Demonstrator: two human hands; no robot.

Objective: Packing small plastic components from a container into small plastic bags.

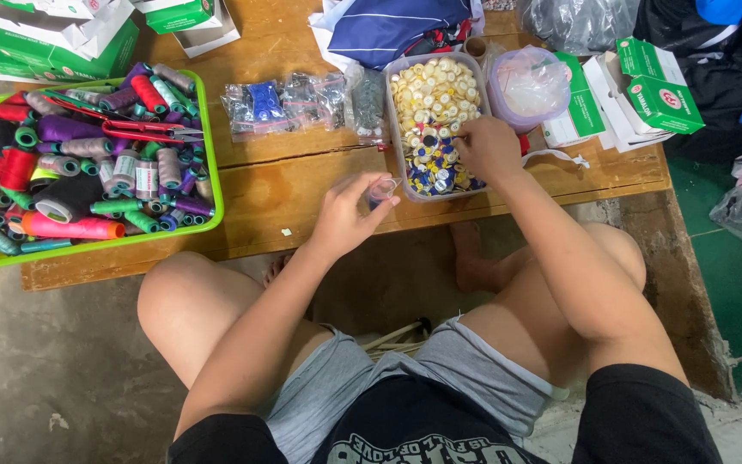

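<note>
Low wooden worktop (302,185) is sitting over a concrete floor, with the person seated on the ground at its edge, knees up. Right hand (484,148) is reaching into a clear plastic tub (398,142) of buttons, fingertips pinched together over the blue and mixed buttons (440,167) at the near end; whether a button is actually caught between them I cannot tell. Left hand (343,215) is holding a small clear bag (382,189) just beside the tub's near-left corner, fingers closed on it, mouth of the bag facing the tub. Progress, judging by the layout: several filled bags of buttons (302,103) are lying in a row behind the hands, so a good part looks sorted, while the tub is still holding plenty, mostly cream ones at the far end. Green tray (213,163) of thread spools with red scissors (143,131) on top is sitting well to the left, untouched.
</note>
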